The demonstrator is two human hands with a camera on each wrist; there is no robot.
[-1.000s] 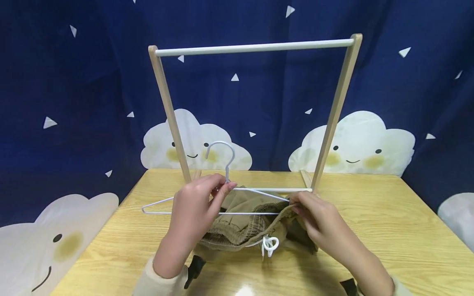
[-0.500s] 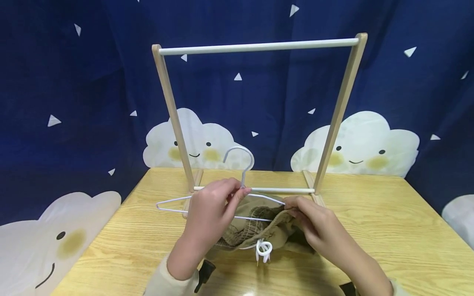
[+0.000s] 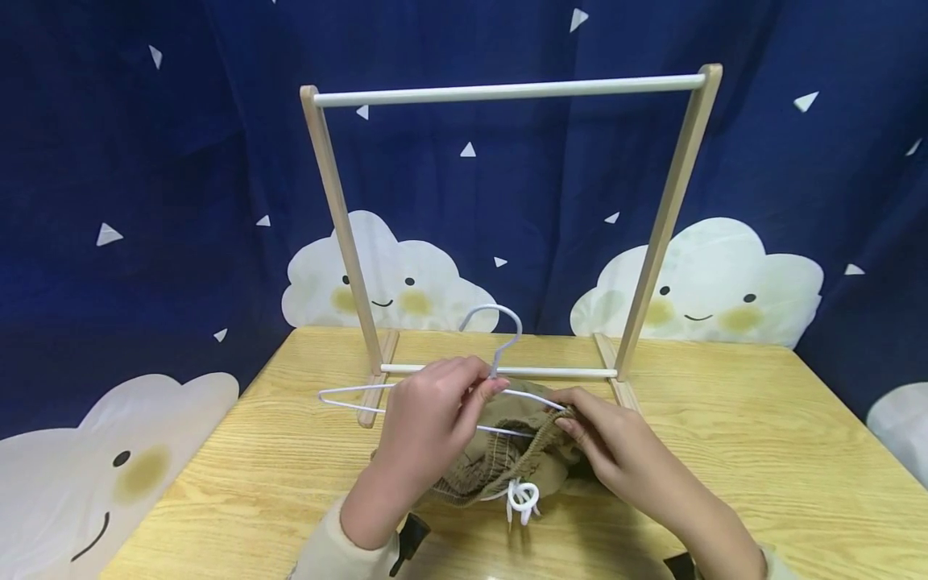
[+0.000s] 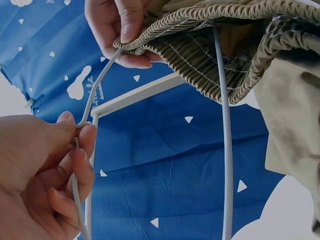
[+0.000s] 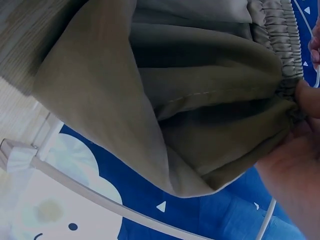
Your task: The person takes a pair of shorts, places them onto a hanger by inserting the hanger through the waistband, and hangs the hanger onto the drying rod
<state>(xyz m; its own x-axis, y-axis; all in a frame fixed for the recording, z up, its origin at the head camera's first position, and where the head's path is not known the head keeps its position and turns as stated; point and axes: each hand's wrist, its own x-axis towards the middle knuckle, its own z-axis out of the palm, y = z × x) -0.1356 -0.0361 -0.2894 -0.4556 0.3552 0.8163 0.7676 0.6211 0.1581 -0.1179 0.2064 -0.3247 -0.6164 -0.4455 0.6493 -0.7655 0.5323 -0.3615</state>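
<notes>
A white wire hanger [image 3: 507,338] is pinched by my left hand [image 3: 435,411] at the base of its hook. Its right end runs inside the elastic waistband of olive-brown pants [image 3: 500,451]; the left end sticks out bare. My right hand [image 3: 609,435] pinches the right side of that waistband, close to the hanger's sloping arm. In the left wrist view, the hanger's lower bar [image 4: 225,125] passes into the gathered waistband [image 4: 200,70]. A white drawstring [image 3: 522,498] hangs from the front. In the right wrist view, the fabric [image 5: 190,110] droops in folds from my right hand.
Behind the hands a small garment rack stands on the wooden table [image 3: 725,419], with wooden posts [image 3: 670,201] and a white top rail [image 3: 507,90]. A dark blue curtain [image 3: 464,193] with clouds and triangles hangs behind it.
My left hand has moved right with the hanger, pushing its right end farther into the waistband. The hook sits lower and farther right. My right hand still pinches the waistband, its thumb now showing in front.
</notes>
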